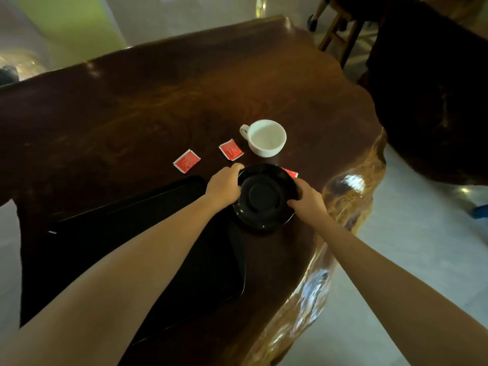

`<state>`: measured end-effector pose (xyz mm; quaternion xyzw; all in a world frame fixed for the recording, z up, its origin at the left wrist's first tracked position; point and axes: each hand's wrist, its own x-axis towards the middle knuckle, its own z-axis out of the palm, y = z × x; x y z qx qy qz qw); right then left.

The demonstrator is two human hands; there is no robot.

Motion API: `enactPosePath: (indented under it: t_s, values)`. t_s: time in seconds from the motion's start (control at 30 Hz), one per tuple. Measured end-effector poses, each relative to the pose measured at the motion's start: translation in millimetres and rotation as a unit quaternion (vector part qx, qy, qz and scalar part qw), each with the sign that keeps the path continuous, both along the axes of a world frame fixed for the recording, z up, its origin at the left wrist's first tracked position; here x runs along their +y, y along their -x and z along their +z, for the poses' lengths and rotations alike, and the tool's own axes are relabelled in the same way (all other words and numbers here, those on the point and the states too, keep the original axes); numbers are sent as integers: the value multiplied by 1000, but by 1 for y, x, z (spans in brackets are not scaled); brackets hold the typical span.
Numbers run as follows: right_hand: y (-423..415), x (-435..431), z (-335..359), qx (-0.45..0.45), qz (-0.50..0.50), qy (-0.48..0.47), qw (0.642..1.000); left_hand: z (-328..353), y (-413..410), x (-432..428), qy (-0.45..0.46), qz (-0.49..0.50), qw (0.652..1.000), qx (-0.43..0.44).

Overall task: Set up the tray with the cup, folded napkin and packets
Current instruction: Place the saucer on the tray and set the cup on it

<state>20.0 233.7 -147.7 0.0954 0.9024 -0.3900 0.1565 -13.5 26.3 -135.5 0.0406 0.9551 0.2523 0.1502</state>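
A black saucer (264, 196) is gripped at its rim from both sides, my left hand (224, 184) on its left edge and my right hand (307, 198) on its right. It hovers tilted just right of the black tray (158, 207), whose far corner lies under my left forearm. A white cup (266, 138) stands empty on the table beyond the saucer. Two red packets (186, 160) (231, 149) lie flat to the cup's left. A third red packet (290, 172) peeks out behind the saucer. No napkin is visible.
The dark wooden table (158, 107) has a glossy rounded edge (351, 196) close on the right, with pale floor below. A wooden stool (340, 35) and a dark bulky piece of furniture (427, 101) stand at the back right.
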Motion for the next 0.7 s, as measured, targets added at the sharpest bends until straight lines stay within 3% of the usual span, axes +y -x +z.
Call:
enactPosePath:
  t_s: [0.17,0.33,0.5,0.7]
  values:
    - [11,-11,34,39,20,40,998,23,-9,-19,-92,68,993,21]
    - [10,-44,51,38,58,55,996,45,-39,-61,-206,163,965,-19]
    - [-10,-100,46,16,75,103,992,51,-84,-119,-325,300,894,-78]
    - [-40,-186,25,-60,101,101,988,31,-152,-190,-379,477,781,-135]
